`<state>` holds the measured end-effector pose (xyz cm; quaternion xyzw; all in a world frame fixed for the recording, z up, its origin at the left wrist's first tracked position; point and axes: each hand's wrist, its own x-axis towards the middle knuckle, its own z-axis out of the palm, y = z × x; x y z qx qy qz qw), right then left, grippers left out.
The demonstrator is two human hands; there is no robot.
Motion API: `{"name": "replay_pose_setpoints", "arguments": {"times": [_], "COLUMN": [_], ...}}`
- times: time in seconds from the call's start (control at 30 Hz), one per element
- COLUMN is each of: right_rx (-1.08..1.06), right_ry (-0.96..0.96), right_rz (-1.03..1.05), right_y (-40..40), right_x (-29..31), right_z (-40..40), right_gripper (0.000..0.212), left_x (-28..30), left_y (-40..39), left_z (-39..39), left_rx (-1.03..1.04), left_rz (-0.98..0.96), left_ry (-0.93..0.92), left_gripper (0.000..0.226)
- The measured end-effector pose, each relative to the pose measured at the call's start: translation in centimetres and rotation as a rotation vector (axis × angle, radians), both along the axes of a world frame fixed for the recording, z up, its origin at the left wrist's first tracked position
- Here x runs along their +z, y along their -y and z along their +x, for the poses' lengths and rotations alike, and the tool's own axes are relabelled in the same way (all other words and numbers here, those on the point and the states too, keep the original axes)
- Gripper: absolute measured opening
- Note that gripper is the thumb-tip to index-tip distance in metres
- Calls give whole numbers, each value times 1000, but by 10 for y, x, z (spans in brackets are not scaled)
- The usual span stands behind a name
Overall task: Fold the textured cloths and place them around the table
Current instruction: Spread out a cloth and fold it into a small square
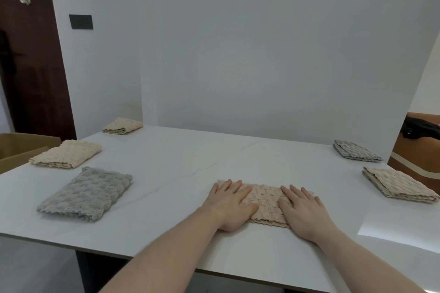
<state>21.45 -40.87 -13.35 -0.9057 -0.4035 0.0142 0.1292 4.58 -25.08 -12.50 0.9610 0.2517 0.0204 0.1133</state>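
Both hands, left (pixel 232 204) and right (pixel 303 213), flat, fingers straight, pressing folded beige bubble-textured cloth (pixel 265 202) at lower centre of white worktop (pixel 181 157). Five folded cloths already placed along left and right edges. Judgement: last fold nearly finished.

Bench (pixel 181 164): three folded cloths down left edge (pixel 122 126), (pixel 66 154), (pixel 86 194); two along right edge (pixel 356 154), (pixel 398 184). One cloth (pixel 265 202) near front, centre, both hands (pixel 232 204) (pixel 303 213) flat on it. Cardboard box (pixel 16 150) beyond left edge.
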Motion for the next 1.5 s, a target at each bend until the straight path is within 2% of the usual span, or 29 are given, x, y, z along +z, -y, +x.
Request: {"name": "replay_pose_setpoints", "arguments": {"times": [0.2,0.33,0.43,0.5,0.63,0.8,0.93,1.13,1.33,1.5], "right_rx": [-34,-231,-391,-455,-516,-472,-458,-262,-135,-80], "right_ry": [-9,-34,-252,-313,-319,-520,-614,-758,-863,-811], "right_rz": [17,136,286,254,111,195,398,554,629,569], "right_y": [2,3,2,6,14,17,15,-10,-42,-67], "right_x": [0,4,19,28,30,53,66,102,116,100], "right_z": [-3,-4,-1,4,27,26,23,-2,-38,-65], "right_gripper": [62,67,68,68,59,31,35,19,15,20], "left_x": [-5,-9,-10,-10,-10,-10,-8,-6,-3,0], "left_y": [-17,-14,-16,-16,-16,-16,-15,-20,-21,-24], "left_z": [-24,-23,-23,-23,-23,-23,-25,-32,-37,-37], "left_rx": [108,139,138,139,139,135,131,175,262,309], "left_rz": [-22,-12,-16,-18,-28,-35,-83,-262,-494,-555], "left_ry": [20,69,76,85,107,131,200,488,724,833], "left_gripper": [74,75,75,75,75,74,69,52,36,23]}}
